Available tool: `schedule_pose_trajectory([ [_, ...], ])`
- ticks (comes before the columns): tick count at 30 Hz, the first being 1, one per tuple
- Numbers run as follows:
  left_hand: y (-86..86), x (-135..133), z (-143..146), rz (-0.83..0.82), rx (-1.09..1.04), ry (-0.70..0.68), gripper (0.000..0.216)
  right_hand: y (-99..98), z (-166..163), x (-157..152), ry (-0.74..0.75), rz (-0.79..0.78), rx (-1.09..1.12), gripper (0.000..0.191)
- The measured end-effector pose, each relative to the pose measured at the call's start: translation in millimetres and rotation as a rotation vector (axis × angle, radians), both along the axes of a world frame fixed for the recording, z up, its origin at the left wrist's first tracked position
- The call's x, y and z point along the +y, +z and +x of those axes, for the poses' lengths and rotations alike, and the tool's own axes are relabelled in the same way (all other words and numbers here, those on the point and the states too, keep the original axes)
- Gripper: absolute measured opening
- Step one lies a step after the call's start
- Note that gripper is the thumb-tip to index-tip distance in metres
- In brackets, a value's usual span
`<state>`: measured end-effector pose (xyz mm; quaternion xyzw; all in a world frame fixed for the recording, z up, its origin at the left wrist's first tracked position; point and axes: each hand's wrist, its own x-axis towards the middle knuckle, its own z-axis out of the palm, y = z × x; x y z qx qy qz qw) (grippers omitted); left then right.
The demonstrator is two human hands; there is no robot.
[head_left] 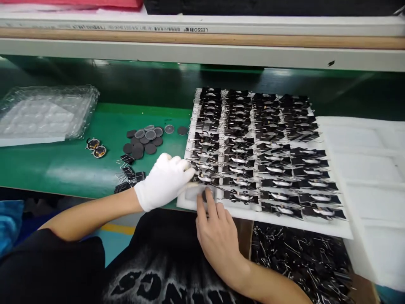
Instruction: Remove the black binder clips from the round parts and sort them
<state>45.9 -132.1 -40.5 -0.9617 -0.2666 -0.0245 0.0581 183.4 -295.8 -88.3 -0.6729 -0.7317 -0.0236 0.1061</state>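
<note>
My left hand [167,179], in a white glove, is closed at the front left of a white foam tray [329,228]. Its fingertips meet the end of a row of clamped pieces; what they hold is hidden. Bare, my right hand [218,230] reaches in from the front with index and middle fingers stretched out and apart. Those fingertips touch down in the tray's front left slot, beside a small dark piece too covered to name. Filling the tray are rows of round, silver-rimmed watch-like pieces [242,196], clamped by black binder clips [299,197].
Left of the tray lie dark round discs [137,150], loose binder clips [128,173] and two round watch-like pieces [99,151]. Clear plastic trays [47,112] stand farther left. Below is a box of clips [300,257]; white foam sheets [373,169] lie right. A shelf edge [202,52] crosses behind.
</note>
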Motion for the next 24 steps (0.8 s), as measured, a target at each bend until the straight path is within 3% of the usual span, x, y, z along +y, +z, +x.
schedule_pose_trajectory([
  [10,-14.9,-16,4,0.171,-0.024,0.224,0.028,5.5,5,11,-0.018,-0.079,-0.010,0.050],
  [15,1.6,-11,-4,0.106,-0.076,0.165,0.039,9.0,15,11,0.001,-0.061,-0.028,0.057],
  [17,15.9,1,-22,0.095,-0.159,0.166,0.040,7.1,20,7,0.024,-0.024,-0.010,0.056],
  [20,31.4,34,-68,0.116,-0.334,0.322,0.038,4.1,25,4,0.073,0.128,0.026,0.053],
  [22,29.8,63,-111,0.143,-0.473,0.499,0.038,4.0,21,8,0.151,0.260,0.066,0.042],
  [24,17.2,91,-157,0.196,-0.609,0.699,0.039,4.8,11,17,0.256,0.354,0.195,0.032],
])
